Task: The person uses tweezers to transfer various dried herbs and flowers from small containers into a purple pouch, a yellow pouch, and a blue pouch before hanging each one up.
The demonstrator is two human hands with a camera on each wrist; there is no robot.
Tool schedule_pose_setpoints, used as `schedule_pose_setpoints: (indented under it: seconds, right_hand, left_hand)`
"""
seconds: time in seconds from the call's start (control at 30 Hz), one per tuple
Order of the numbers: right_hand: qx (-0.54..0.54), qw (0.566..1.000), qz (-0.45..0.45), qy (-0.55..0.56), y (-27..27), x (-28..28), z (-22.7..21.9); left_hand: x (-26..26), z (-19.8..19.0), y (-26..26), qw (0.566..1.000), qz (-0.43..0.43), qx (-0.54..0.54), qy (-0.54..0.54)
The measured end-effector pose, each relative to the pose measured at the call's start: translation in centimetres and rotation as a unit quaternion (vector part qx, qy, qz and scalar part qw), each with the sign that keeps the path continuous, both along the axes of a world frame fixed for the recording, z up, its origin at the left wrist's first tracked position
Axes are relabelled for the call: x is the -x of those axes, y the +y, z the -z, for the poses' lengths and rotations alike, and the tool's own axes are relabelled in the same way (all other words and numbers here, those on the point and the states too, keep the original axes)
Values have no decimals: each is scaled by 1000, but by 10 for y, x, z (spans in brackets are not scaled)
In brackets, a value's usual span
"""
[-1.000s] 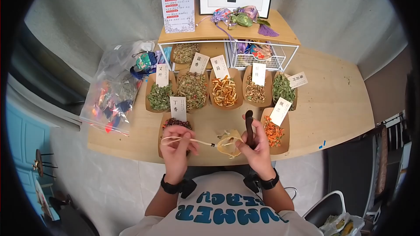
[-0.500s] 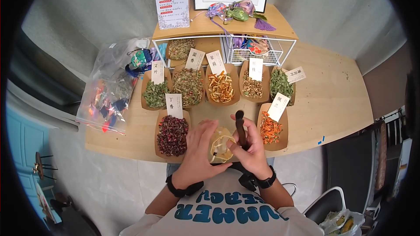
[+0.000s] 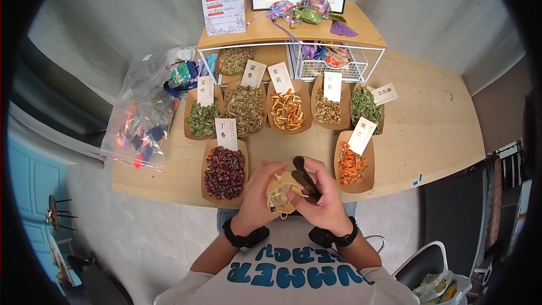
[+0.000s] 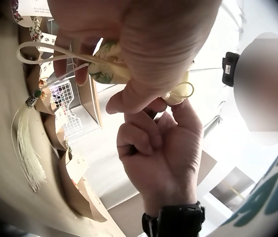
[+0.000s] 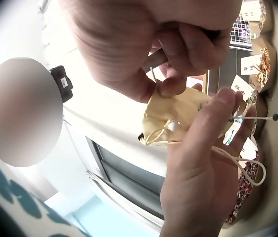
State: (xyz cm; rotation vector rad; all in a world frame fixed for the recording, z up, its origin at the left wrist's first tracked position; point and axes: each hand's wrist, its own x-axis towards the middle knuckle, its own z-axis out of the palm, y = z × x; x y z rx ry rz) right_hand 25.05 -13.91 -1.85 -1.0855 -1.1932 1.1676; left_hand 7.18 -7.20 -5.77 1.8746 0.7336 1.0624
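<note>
Left hand (image 3: pixel 255 196) — fingers curled round yellow pouch (image 3: pixel 278 193) | Right hand (image 3: pixel 327 203) — thumb and finger pinch its rim, dark tool (image 3: pixel 305 177) between fingers | Tassel (image 4: pixel 29 160): beyond left fingertips

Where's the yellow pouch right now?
Head view: low centre, by the near edge of the table, held between the left hand and right hand. The tray of dark red buds is to its left.

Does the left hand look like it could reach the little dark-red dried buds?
Probably yes: the left hand is beside the dark-red buds, nothing blocking, though it's holding the yellow cloth pouch.
</note>
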Motion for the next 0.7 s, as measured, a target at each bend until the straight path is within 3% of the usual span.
schedule_pose_setpoints:
  seconds: [0.13,0.2,0.27,0.33,0.37,0.4,0.43,0.47,0.53,0.7]
  right_hand:
    - [-42,988,19,-149,3,2,-15]
    - [-44,975,28,-215,3,4,-23]
    - [-31,930,72,-360,2,4,-25]
    - [-40,915,87,-392,5,4,-22]
    - [-49,901,97,-421,4,3,-20]
    - [-41,896,112,-427,4,2,-21]
    - [-49,907,102,-406,3,0,-22]
    - [-59,917,92,-383,2,-2,-23]
    - [-55,930,101,-350,-2,-11,-17]
    - [22,954,133,-266,-10,-26,-6]
  left_hand:
    - [-1,9,2,1000,1,-25,-10]
    - [-4,15,0,1000,11,23,-15]
    - [-5,27,-1,999,1,22,-38]
    - [-8,24,0,998,-2,22,-65]
    - [-9,9,-2,999,-30,-25,31]
    - [-12,-2,-3,988,-55,-73,124]
    - [-16,-7,-3,987,-45,-71,137]
    - [-21,-3,-3,988,-28,-71,132]
    - [-24,8,-4,986,39,163,-2]
    - [-15,14,1,980,133,150,-7]
